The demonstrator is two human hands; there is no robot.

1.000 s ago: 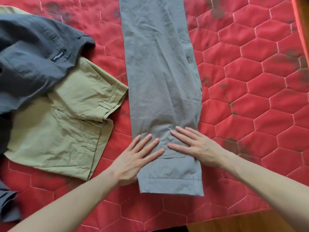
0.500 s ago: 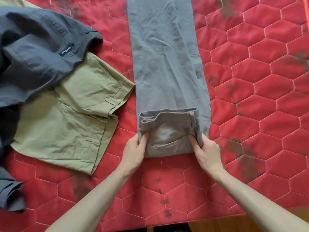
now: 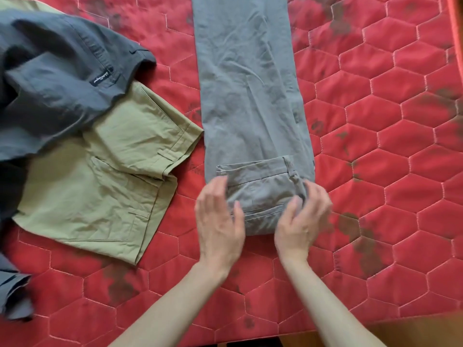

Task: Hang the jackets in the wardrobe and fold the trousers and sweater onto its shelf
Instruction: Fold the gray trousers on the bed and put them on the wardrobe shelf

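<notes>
Grey trousers (image 3: 250,96) lie lengthwise on the red quilted bed cover (image 3: 375,146), their waist end folded up over the legs. The folded part (image 3: 260,191) shows a waistband and a back pocket. My left hand (image 3: 220,221) is at the fold's left edge with straight fingers and its thumb on the cloth. My right hand (image 3: 303,219), blurred, curls its fingers round the fold's right edge with the thumb on top. Olive trousers (image 3: 100,186) lie flat to the left. A dark grey garment (image 3: 55,91) lies partly over them.
The bed's near edge and a wooden floor (image 3: 413,331) show at the bottom right. More dark grey cloth (image 3: 15,296) hangs at the lower left. Red cover lies bare to the right of the grey trousers.
I lifted the grey trousers' waist end and folded it up over the legs. My left hand has since let go of the fold's edge, and the view has shifted slightly.
</notes>
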